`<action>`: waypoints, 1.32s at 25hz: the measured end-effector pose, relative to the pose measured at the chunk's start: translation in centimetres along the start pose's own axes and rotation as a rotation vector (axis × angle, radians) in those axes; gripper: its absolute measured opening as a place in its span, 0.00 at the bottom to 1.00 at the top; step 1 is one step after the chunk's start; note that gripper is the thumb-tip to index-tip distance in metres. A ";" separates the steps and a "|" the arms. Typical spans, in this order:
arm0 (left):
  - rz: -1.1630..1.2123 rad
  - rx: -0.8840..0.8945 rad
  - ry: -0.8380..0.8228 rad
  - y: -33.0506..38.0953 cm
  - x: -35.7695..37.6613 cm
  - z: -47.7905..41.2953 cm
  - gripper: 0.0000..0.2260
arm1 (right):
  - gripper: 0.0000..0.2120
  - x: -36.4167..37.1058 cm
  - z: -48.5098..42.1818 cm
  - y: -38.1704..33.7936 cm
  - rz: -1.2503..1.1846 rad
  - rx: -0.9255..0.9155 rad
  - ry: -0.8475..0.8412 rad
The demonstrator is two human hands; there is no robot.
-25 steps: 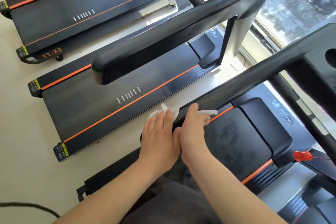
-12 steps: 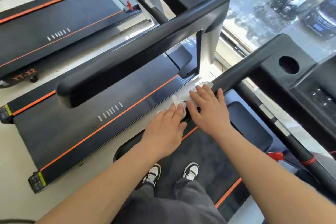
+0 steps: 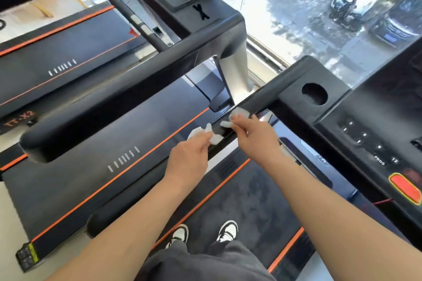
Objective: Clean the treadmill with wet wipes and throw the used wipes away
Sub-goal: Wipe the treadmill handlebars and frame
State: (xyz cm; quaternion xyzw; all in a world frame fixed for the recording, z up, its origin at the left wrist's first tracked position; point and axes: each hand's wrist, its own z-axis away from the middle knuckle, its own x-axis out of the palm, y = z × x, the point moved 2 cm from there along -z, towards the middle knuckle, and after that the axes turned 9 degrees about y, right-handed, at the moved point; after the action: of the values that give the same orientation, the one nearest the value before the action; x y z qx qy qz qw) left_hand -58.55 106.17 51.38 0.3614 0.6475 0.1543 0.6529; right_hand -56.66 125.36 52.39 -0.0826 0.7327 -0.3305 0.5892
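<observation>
I stand on a black treadmill with orange stripes; its left handrail runs from lower left up to the console. My left hand grips a crumpled white wet wipe against the rail's outer side. My right hand lies over the rail a little farther up, pinching another white wipe between fingers and thumb on the rail's top. Both hands sit close together near the console end of the rail.
A second treadmill stands close on the left, its thick handrail overhanging beside my hands. A third treadmill lies beyond it. The console has a cup hole and a red stop button. A window shows parked cars.
Both hands have slid up the handrail toward the console with the wipes. The fingers, flat on the rail before, now curl round the wipes.
</observation>
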 end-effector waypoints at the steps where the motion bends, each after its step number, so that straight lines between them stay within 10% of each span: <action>1: -0.007 -0.035 -0.013 0.8 0.6 -0.4 0.14 | 0.10 -1.1 0.1 0.6 -0.059 0.073 -0.043; 7: 0.140 -0.039 -0.073 9.2 6.6 -3.7 0.14 | 0.11 -9.0 2.9 6.8 -0.656 0.595 0.160; 16: -0.047 0.411 -0.296 13.4 17.0 1.4 0.09 | 0.09 -14.1 9.2 14.6 -0.998 1.002 0.375; 33: 0.572 -0.617 -0.457 6.0 6.6 2.1 0.14 | 0.13 -5.7 12.2 4.8 -0.957 1.027 0.255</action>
State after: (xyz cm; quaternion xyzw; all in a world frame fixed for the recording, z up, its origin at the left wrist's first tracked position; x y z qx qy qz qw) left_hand -54.17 114.16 50.32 0.3392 0.2857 0.4294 0.7867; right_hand -42.50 127.21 53.16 -0.0679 0.4308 -0.8634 0.2537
